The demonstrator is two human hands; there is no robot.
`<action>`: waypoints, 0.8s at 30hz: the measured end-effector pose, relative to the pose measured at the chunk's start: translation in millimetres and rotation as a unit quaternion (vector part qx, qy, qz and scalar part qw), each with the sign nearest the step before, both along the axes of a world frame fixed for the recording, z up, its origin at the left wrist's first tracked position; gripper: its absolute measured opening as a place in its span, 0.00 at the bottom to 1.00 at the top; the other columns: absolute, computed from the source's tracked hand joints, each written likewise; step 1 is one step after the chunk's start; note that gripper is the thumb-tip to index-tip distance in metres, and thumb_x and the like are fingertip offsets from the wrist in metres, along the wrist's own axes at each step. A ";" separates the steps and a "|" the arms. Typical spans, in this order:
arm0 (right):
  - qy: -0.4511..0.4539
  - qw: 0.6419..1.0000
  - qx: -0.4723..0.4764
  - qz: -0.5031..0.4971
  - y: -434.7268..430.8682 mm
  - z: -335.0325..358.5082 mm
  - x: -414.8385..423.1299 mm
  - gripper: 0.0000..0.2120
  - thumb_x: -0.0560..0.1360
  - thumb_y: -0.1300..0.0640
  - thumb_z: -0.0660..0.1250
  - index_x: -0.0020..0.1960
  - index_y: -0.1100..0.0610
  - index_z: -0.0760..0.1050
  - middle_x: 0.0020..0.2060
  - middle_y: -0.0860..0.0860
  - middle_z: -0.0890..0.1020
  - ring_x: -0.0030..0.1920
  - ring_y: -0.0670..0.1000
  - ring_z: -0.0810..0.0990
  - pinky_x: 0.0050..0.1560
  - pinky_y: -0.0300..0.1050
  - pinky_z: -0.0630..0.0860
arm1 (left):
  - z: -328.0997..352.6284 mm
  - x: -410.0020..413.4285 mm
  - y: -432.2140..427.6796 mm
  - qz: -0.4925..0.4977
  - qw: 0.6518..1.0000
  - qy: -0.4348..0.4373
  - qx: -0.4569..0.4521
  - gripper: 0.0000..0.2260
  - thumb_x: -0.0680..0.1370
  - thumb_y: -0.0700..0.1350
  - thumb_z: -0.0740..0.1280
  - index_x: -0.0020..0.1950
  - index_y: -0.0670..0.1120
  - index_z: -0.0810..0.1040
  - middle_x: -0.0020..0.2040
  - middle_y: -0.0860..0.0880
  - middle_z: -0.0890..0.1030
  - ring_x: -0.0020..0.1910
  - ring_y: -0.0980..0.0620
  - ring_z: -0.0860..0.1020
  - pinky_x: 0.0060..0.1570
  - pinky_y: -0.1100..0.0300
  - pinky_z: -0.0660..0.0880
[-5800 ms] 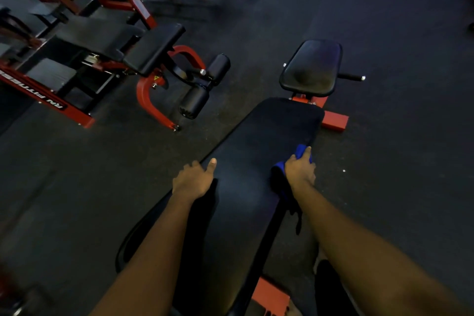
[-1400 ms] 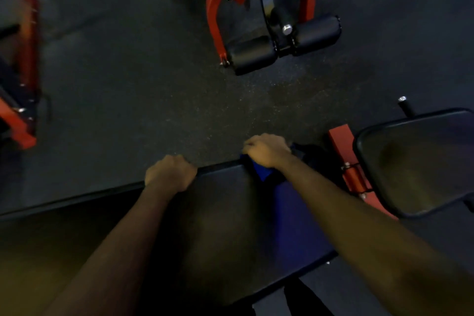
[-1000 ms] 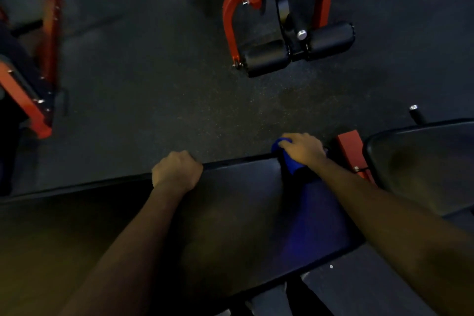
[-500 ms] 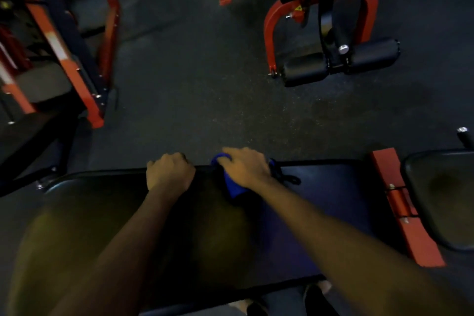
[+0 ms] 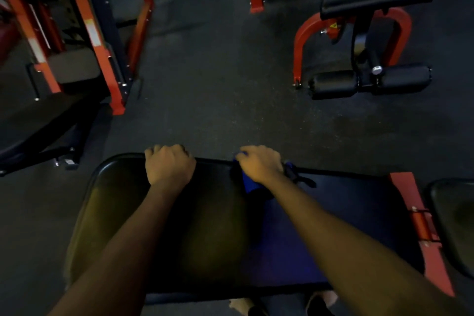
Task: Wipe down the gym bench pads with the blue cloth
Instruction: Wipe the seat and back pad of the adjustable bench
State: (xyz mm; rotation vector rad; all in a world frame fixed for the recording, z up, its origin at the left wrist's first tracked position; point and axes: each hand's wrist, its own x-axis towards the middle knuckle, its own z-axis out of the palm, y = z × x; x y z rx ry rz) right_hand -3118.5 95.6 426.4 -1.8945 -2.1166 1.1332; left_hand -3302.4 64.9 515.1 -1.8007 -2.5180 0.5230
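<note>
Seen from above, the long black bench pad (image 5: 210, 226) runs across the lower frame, its rounded end to the left. The left hand (image 5: 169, 164) has its fingers curled over the pad's far edge. Just to its right, the right hand (image 5: 260, 161) grips the blue cloth (image 5: 250, 183) against the same far edge, with cloth showing below the palm. A dark strip beside the right wrist may be part of the cloth; the dim light makes it hard to tell. A red frame (image 5: 420, 218) joins the pad to a second pad (image 5: 454, 226) at far right. Beyond, on the dark floor (image 5: 218, 97), stand a red roller machine (image 5: 369, 79) and a red rack (image 5: 95, 33).
</note>
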 end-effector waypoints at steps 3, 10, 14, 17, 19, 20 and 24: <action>0.052 0.997 0.029 0.043 -10.3 23.0 -43.8 0.19 0.81 0.41 0.56 0.67 0.46 0.74 0.58 0.55 0.81 0.59 0.60 0.79 0.57 0.52 0.71 | 6.7 -19.6 -7.6 0.012 0.999 0.019 0.043 0.17 0.80 0.49 0.57 0.54 0.42 0.82 0.55 0.37 0.81 0.61 0.37 0.73 0.69 0.46 0.61; 0.014 0.998 -0.040 -0.048 -13.5 -17.3 45.1 0.18 0.80 0.39 0.56 0.64 0.44 0.75 0.58 0.54 0.81 0.58 0.59 0.79 0.55 0.50 0.73 | 20.4 -48.5 -13.8 0.055 0.993 0.007 0.102 0.19 0.81 0.49 0.57 0.54 0.39 0.83 0.55 0.36 0.81 0.61 0.35 0.72 0.67 0.43 0.63; 0.020 0.995 -0.065 -0.072 -10.0 -11.9 38.0 0.16 0.80 0.41 0.58 0.64 0.44 0.76 0.60 0.54 0.80 0.61 0.59 0.78 0.56 0.50 0.72 | 32.0 -67.0 -23.2 0.076 0.990 -0.021 0.118 0.19 0.82 0.50 0.55 0.58 0.42 0.81 0.58 0.38 0.79 0.61 0.37 0.72 0.63 0.42 0.65; 0.013 0.998 -0.033 -0.057 -6.0 10.3 -15.2 0.19 0.80 0.43 0.59 0.68 0.45 0.75 0.66 0.55 0.78 0.65 0.60 0.75 0.63 0.50 0.71 | 43.6 -86.7 -35.2 0.106 0.980 -0.095 0.138 0.17 0.83 0.51 0.53 0.61 0.44 0.77 0.60 0.39 0.77 0.60 0.38 0.73 0.59 0.43 0.69; 0.024 0.999 -0.005 -0.027 -6.1 31.1 -62.7 0.19 0.80 0.43 0.58 0.67 0.45 0.76 0.65 0.55 0.78 0.64 0.60 0.76 0.63 0.49 0.71 | 50.5 -102.2 -45.1 0.122 0.968 -0.156 0.151 0.17 0.84 0.51 0.52 0.60 0.44 0.75 0.58 0.39 0.77 0.58 0.39 0.74 0.53 0.47 0.71; 0.031 0.999 0.006 -0.009 -6.4 43.1 -86.8 0.19 0.80 0.43 0.58 0.67 0.46 0.76 0.64 0.56 0.79 0.64 0.60 0.76 0.62 0.50 0.71 | 53.8 -109.0 -49.9 0.131 0.963 -0.177 0.155 0.17 0.84 0.51 0.52 0.59 0.43 0.74 0.57 0.39 0.78 0.56 0.40 0.75 0.48 0.49 0.70; 0.086 0.991 0.059 0.085 -14.4 84.5 -153.6 0.17 0.82 0.43 0.55 0.67 0.44 0.74 0.58 0.54 0.81 0.59 0.59 0.79 0.57 0.52 0.73 | 61.2 -131.3 -69.9 0.180 0.945 -0.226 0.155 0.19 0.85 0.53 0.50 0.58 0.43 0.76 0.53 0.40 0.80 0.49 0.42 0.76 0.46 0.52 0.67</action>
